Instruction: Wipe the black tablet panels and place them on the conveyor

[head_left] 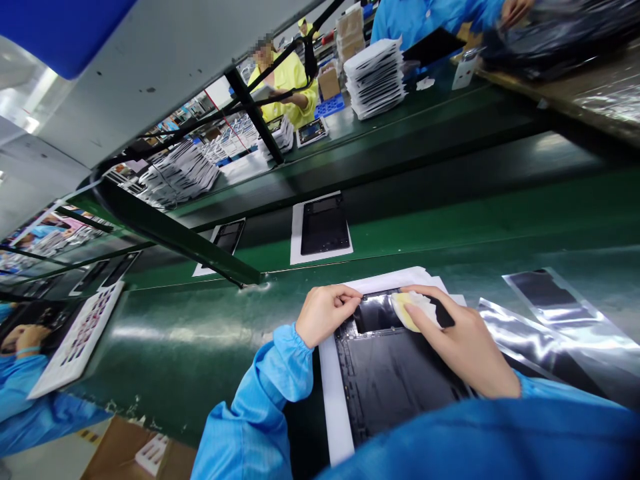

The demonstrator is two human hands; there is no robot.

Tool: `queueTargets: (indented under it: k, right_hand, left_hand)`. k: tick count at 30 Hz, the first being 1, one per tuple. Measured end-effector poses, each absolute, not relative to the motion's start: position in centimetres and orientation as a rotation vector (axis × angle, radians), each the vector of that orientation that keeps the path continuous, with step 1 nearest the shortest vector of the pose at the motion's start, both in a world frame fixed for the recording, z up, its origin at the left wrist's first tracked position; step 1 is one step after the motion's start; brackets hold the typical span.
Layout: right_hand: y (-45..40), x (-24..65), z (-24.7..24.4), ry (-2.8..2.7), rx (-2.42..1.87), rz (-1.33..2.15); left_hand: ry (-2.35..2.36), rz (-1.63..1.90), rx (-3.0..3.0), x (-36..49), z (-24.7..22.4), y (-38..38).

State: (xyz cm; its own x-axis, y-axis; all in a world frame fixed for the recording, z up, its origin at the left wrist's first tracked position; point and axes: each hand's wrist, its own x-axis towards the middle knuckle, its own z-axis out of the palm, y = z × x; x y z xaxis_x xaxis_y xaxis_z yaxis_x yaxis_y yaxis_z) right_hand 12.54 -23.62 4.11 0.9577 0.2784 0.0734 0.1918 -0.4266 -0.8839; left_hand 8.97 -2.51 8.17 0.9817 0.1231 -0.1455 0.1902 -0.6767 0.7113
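In front of me a black tablet housing lies on white sheets, partly hidden by my blue sleeve. Its upper part has a shiny dark window-like area. The thumb and forefinger of my left hand close on its upper left corner. My right hand holds a crumpled white and yellow wipe between thumb and fingers, against the upper right part of the housing. Clear and dark plastic film pieces lie on the bench to the right.
Beyond the green bench runs a lower green belt carrying a tablet on white paper and others. A slanted dark green post stands at left. Stacked white trays and co-workers are behind. At far left a co-worker's hands work.
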Motion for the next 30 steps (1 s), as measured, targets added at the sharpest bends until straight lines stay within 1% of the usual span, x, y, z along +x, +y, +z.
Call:
queueTargets:
  k: [19,30]
  right_hand:
    - [-23.3,12.7,5.2,-0.401,-2.082,0.071]
    - [-23.5,12.6,4.5,-0.444,-2.108,0.048]
  left_hand:
    - [0.194,-0.104,2.343,9.0,7.8,-2.4]
    - [0.035,-0.115,2.601,8.7,8.7,-2.2]
